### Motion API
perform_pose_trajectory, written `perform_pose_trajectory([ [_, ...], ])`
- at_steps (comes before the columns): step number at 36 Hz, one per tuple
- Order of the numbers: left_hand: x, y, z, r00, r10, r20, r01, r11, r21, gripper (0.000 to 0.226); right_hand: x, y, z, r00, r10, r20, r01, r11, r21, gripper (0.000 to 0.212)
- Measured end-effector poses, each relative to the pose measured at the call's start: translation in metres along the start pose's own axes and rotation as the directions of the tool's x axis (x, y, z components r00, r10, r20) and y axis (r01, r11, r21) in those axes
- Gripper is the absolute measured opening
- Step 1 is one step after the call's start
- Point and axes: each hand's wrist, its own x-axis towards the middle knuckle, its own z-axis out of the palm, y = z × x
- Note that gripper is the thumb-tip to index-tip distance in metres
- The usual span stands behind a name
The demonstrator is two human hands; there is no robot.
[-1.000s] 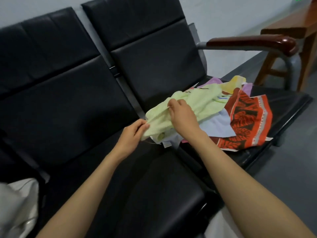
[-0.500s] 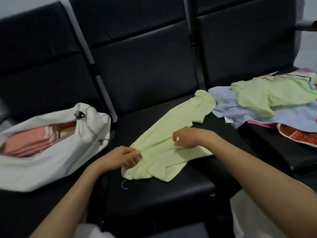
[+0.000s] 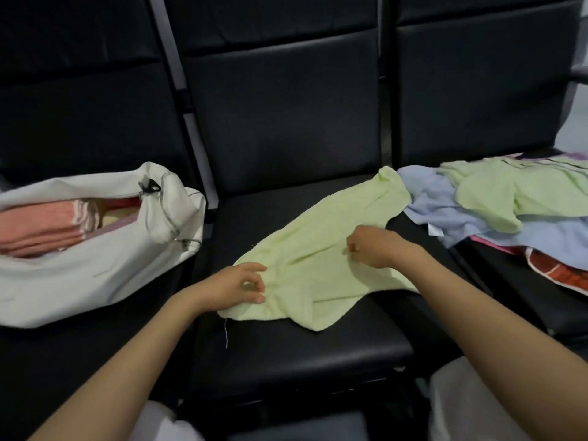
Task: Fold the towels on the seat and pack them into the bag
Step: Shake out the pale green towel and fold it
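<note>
my left hand (image 3: 237, 286) and right hand (image 3: 370, 246) each pinch the unfolded light green towel (image 3: 318, 268); folded pink towels (image 3: 41, 224) lie in the white bag (image 3: 95, 278); a towel pile (image 3: 496, 198) awaits.

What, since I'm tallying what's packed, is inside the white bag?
Inside the white bag, a stack of folded pink towels shows at the opening, with some red fabric behind it. The bag's cloth covers anything deeper, so no count is possible.
</note>
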Motion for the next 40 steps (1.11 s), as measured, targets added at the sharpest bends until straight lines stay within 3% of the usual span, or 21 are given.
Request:
perform_pose_trajectory([
  [2, 0.004, -0.006, 0.000, 0.989, -0.070, -0.130, 0.088, 0.987, 0.133, 0.012, 0.001, 0.003, -0.003, 0.999, -0.048, -0.025, 0.050, 0.992, 0.113, 0.016],
  [4, 0.010, -0.012, 0.002, 0.939, -0.081, -0.335, 0.153, 0.969, 0.196, 0.025, -0.003, 0.002, -0.009, 0.990, -0.133, 0.055, 0.116, 0.962, 0.247, 0.008],
  [7, 0.012, -0.006, 0.007, 0.837, -0.041, -0.546, 0.048, 0.999, -0.001, 0.028, -0.013, -0.001, -0.021, 0.925, -0.253, 0.285, 0.081, 0.861, 0.502, 0.018],
  [9, 0.011, 0.005, 0.009, 0.843, 0.016, -0.538, -0.074, 0.994, -0.087, 0.032, -0.017, -0.002, -0.027, 0.895, -0.273, 0.352, 0.047, 0.844, 0.534, 0.025],
  [12, 0.013, 0.022, 0.018, 0.912, 0.178, -0.369, -0.206, 0.978, -0.039, 0.043, -0.012, 0.000, -0.029, 0.957, -0.169, 0.237, 0.018, 0.848, 0.530, 0.029],
  [15, 0.018, 0.026, 0.031, 0.974, 0.169, -0.150, -0.165, 0.985, 0.041, 0.058, -0.003, 0.004, -0.022, 0.999, -0.029, 0.040, 0.017, 0.962, 0.271, 0.029],
  [17, 0.021, 0.024, 0.031, 0.981, 0.157, -0.111, -0.160, 0.987, -0.009, 0.067, 0.005, 0.006, -0.013, 1.000, -0.017, 0.020, 0.012, 0.976, 0.219, 0.036],
  [20, 0.022, 0.023, 0.023, 0.974, 0.189, -0.123, -0.203, 0.972, -0.117, 0.057, 0.013, 0.003, 0.000, 0.996, -0.056, 0.069, 0.043, 0.984, 0.172, 0.047],
  [22, 0.019, 0.024, 0.021, 0.972, 0.158, -0.171, -0.187, 0.967, -0.171, 0.051, 0.013, -0.003, 0.002, 0.992, -0.083, 0.091, 0.071, 0.990, 0.123, 0.038],
  [26, 0.021, 0.020, 0.026, 0.903, 0.145, -0.405, -0.180, 0.982, -0.052, 0.005, 0.010, -0.008, -0.012, 0.988, -0.151, 0.019, 0.147, 0.980, 0.130, 0.017],
  [29, 0.025, 0.015, 0.025, 0.862, 0.126, -0.491, -0.146, 0.989, -0.002, 0.028, 0.002, -0.004, -0.030, 0.979, -0.187, -0.083, 0.204, 0.930, 0.306, 0.014],
  [31, 0.029, 0.009, 0.026, 0.888, 0.065, -0.455, -0.072, 0.997, 0.001, 0.041, -0.004, 0.004, -0.039, 0.975, -0.192, -0.115, 0.224, 0.862, 0.455, 0.013],
  [34, 0.035, 0.004, 0.031, 0.916, 0.057, -0.396, -0.019, 0.995, 0.101, 0.031, -0.012, 0.015, -0.043, 0.963, -0.257, 0.079, 0.168, 0.806, 0.568, 0.008],
  [37, 0.034, 0.010, 0.030, 0.879, 0.071, -0.471, -0.125, 0.989, -0.084, 0.025, -0.013, 0.019, -0.036, 0.928, -0.236, 0.290, -0.007, 0.764, 0.646, 0.013],
  [40, 0.025, 0.025, 0.010, 0.844, 0.024, -0.535, -0.310, 0.837, -0.451, 0.009, -0.004, 0.020, -0.031, 0.987, -0.082, 0.139, -0.022, 0.786, 0.618, 0.016],
])
